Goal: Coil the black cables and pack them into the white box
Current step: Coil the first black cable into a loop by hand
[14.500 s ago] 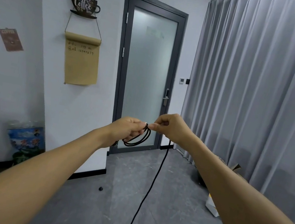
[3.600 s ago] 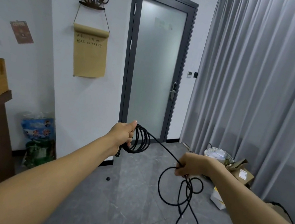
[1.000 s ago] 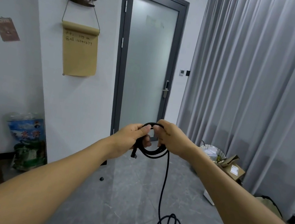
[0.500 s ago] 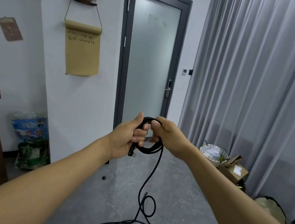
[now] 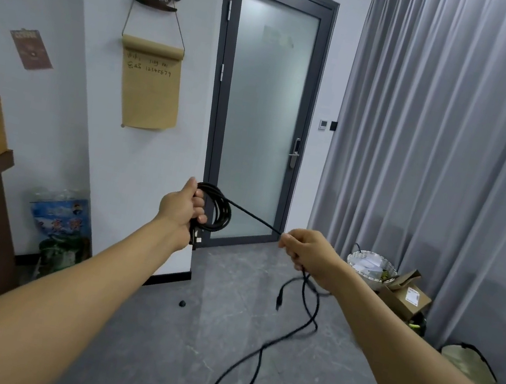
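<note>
Room: a grey curtain (image 5: 451, 158) filled the right side, a frosted glass door (image 5: 262, 119) stood at the far wall, and a grey floor (image 5: 185, 348) ran beneath.
White box: none could be told for certain in this view; a cardboard box (image 5: 404, 297) and a white basket (image 5: 371, 268) sat on the floor at the far right.
Cable: the black cable (image 5: 254, 218) was held in the air in front of the person, between both hands, part coiled and part loose.
Coil: several round loops (image 5: 218, 209) hung upright from the left hand (image 5: 180, 209), one plug end dangling just below it.
Straight run: a taut stretch went from the coil down and right to the right hand (image 5: 305, 251); that was its long axis here.
Loose tail: it dropped below the right hand in a wide loop (image 5: 247, 375) toward the floor, with the free plug (image 5: 278, 303) pointing downward.
Left hand: fingers curled round the gathered loops, gripping them.
Right hand: fingers and thumb pinched the cable where the taut run ended.
Handling: likely light, limp and somewhat springy, so loops could slip or twist unless held at their gathered point.
</note>
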Demonstrator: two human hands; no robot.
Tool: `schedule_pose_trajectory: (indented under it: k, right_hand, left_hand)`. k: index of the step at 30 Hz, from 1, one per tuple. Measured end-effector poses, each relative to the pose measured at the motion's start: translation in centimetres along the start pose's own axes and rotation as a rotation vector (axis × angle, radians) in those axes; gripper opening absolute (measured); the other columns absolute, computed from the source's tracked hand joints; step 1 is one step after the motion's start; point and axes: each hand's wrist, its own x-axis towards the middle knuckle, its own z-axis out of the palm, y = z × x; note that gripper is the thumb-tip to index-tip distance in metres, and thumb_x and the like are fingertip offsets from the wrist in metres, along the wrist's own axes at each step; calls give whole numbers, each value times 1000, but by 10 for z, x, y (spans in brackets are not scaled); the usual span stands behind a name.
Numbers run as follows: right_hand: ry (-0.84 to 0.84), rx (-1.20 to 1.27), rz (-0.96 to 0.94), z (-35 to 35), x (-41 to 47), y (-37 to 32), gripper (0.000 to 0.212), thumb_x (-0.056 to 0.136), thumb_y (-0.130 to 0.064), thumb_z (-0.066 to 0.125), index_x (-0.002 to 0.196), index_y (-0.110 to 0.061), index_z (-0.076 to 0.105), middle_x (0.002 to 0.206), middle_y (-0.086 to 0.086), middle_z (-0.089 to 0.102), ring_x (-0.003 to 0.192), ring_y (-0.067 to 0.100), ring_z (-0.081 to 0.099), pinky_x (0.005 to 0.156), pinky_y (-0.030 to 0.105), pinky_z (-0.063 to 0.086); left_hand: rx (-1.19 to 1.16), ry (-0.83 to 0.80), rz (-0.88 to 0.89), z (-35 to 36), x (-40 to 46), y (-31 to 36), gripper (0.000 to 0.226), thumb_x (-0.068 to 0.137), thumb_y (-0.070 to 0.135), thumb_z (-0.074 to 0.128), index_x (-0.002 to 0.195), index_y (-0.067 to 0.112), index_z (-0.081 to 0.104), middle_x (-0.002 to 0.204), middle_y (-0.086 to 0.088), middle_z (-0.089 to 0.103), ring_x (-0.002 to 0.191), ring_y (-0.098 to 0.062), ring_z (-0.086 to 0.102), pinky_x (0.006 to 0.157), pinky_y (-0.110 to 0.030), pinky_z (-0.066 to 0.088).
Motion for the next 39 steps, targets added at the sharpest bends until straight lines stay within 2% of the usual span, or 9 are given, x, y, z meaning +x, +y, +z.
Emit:
schedule_pose_trajectory:
  k: [8, 12, 14, 16, 19, 21, 25, 32, 39]
  right_hand:
    - [256, -482, -132, 8, 2, -3, 18, 92, -11, 52, 87, -8, 69, 75, 3, 62, 67, 19, 56, 59, 26, 44]
    - [96, -765, -298, 24, -3, -23, 21, 89, -9, 50, 85, -7, 70, 77, 3, 66, 70, 24, 62, 65, 33, 52]
    - [-17, -754, -370, 30, -5, -34, 20, 90, -11, 52, 84, -9, 71, 75, 2, 67, 67, 21, 62, 69, 34, 55]
    - [-94, -689, -442, 36, -7, -46, 18, 91, -15, 56, 89, -9, 73, 81, 2, 70, 67, 15, 60, 70, 27, 53]
    - [-80, -547, -498, 39, -10, -60, 19, 91, -18, 59, 89, -5, 73, 78, 2, 69, 62, 5, 52, 58, 10, 40]
    - [-22, -460, -506, 38, -9, -65, 20, 90, -18, 60, 82, -4, 72, 65, 1, 63, 53, 3, 47, 52, 12, 37]
    - [18, -367, -464, 32, -7, -63, 20, 88, -21, 64, 81, -4, 71, 67, 4, 62, 59, 12, 50, 59, 21, 44]
    - [11, -258, -322, 22, -3, -43, 26, 79, -36, 71, 75, -10, 70, 67, 12, 57, 61, 17, 45, 60, 29, 39]
    - [55, -329, -174, -2, -4, -17, 27, 84, -34, 67, 75, -8, 68, 56, -3, 51, 49, 6, 40, 46, 10, 32]
  left_hand:
    - [156, 61, 130, -9, 4, 2, 38, 101, 32, 40, 66, 16, 38, 39, 11, 30, 32, -6, 26, 49, -23, 31]
    - [533, -45, 258, -2, -6, 1, 35, 102, 32, 31, 69, 21, 29, 57, 4, 29, 45, -8, 29, 45, -21, 25]
    - [673, -94, 302, 2, -11, -3, 33, 103, 31, 29, 73, 18, 32, 62, 1, 33, 53, -12, 30, 38, -15, 29]
    - [763, -153, 348, 5, -15, -9, 33, 103, 31, 30, 75, 14, 36, 65, 0, 40, 56, -13, 37, 49, -17, 35]
    - [892, -241, 382, 8, -20, -15, 32, 103, 30, 31, 79, 13, 44, 71, -2, 52, 61, -12, 48, 61, -24, 40]
    - [934, -325, 381, 9, -24, -17, 33, 103, 31, 30, 81, 12, 47, 71, -3, 56, 60, -13, 53, 64, -27, 45]
    - [882, -422, 276, 11, -31, -14, 37, 103, 32, 30, 74, 16, 44, 60, 2, 46, 49, -9, 41, 41, -10, 33]
    - [812, -603, 120, 4, -33, -11, 32, 101, 34, 38, 76, 14, 45, 58, 4, 28, 44, -3, 26, 48, -14, 26]
    - [957, -589, 108, -3, -35, -12, 30, 96, 29, 51, 72, 14, 43, 57, 4, 35, 45, -5, 32, 37, -8, 25]
